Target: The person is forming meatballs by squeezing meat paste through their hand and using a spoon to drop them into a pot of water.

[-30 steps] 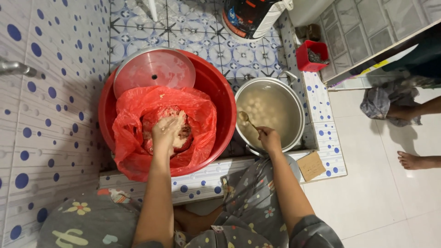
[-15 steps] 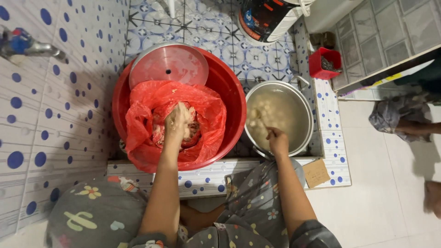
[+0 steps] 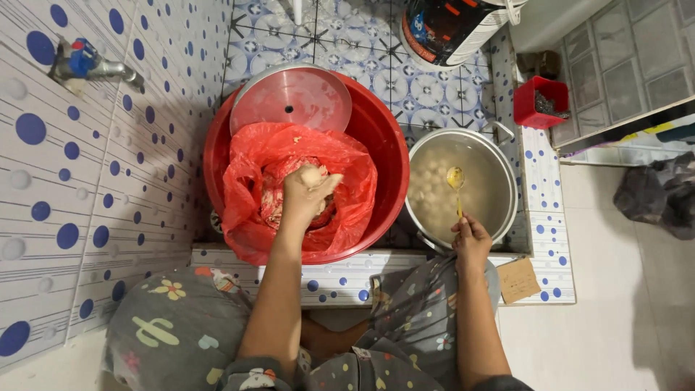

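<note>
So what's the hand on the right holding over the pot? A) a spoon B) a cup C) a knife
A: the right hand grips a spoon by its handle, its bowl over the cloudy water and pale balls in the pot.

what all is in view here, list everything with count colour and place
basin: one, red, on the tiled floor, centre
plastic bag: one, red, inside the basin, holding a pale paste
lid: one, clear pinkish, leaning in the far part of the basin
pot: one, metal, right of the basin, holding cloudy liquid with pale balls
spoon: one, yellowish, over the pot
small container: one, red, beyond the pot
bucket: one, dark, top edge
tap: one, metal with blue handle, on the dotted wall at left
left hand: in the bag, closed on paste
right hand: holding the spoon handle
</note>
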